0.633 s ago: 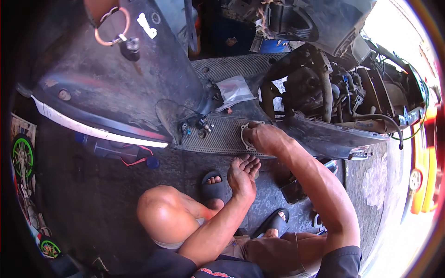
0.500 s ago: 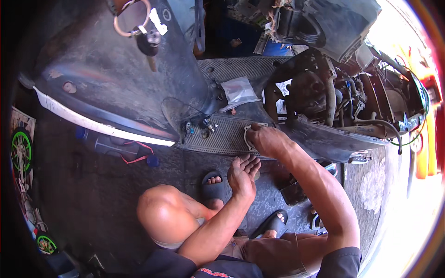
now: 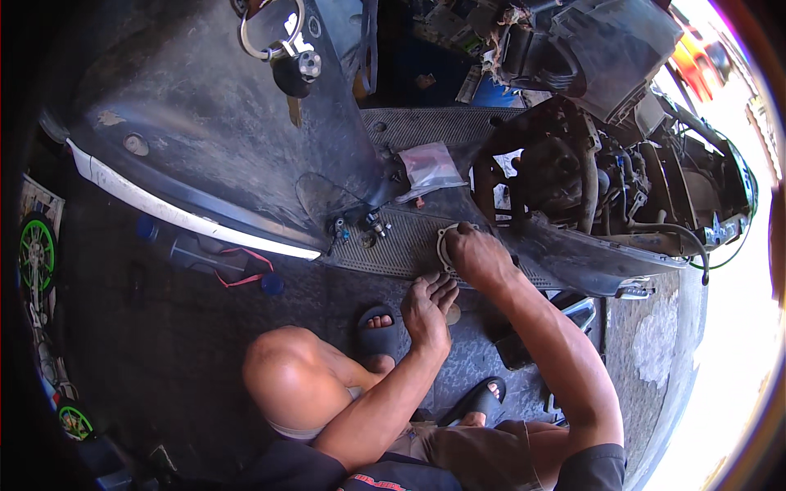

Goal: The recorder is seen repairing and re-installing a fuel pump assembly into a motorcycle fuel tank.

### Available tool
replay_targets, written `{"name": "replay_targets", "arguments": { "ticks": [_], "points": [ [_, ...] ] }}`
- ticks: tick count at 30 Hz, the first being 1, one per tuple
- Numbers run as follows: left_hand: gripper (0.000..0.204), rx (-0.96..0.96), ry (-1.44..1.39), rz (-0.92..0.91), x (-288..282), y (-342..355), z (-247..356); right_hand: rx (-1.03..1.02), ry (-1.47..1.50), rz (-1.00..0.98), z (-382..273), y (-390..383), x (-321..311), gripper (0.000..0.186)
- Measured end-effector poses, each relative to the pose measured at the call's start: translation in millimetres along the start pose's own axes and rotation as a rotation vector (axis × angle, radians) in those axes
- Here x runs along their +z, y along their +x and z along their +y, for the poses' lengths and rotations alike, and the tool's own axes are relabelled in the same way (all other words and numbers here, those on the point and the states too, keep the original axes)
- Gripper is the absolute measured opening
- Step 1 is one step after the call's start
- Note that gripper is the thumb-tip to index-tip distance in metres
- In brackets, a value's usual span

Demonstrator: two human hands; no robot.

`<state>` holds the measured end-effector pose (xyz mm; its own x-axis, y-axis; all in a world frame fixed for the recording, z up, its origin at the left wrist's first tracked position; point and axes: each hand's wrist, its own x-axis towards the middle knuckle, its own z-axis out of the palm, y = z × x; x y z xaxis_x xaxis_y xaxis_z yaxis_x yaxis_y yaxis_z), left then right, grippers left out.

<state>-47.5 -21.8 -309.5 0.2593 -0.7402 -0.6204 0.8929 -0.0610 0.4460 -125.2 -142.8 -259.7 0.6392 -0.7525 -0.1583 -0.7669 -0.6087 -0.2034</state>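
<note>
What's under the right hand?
A pale ring-shaped part peeks out at its left, over the ridged footboard. The right hand covers the ring's other side, so that can't be seen.

red lettering, dark shirt, not legible

Left hand palm up, fingers loosely curled — at footboard's near edge. Right hand over same edge, back up, fingers bent down, tips partly hidden — elbow bent.
</note>
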Motion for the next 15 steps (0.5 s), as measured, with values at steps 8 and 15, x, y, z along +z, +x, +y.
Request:
{"name": "replay_targets", "arguments": {
  "ticks": [8,15],
  "points": [
    [0.046,0.001,0.061,0.005,1.3,-1.5,3.1,0.044,0.339,0.210,16.5,0.5,-7.2,0.020],
    [0.034,-0.080,-0.094,0.006,-0.9,1.0,4.0,-0.161,0.500,-0.049,-24.2,-41.4,-34.3,0.023]
  ]
}}
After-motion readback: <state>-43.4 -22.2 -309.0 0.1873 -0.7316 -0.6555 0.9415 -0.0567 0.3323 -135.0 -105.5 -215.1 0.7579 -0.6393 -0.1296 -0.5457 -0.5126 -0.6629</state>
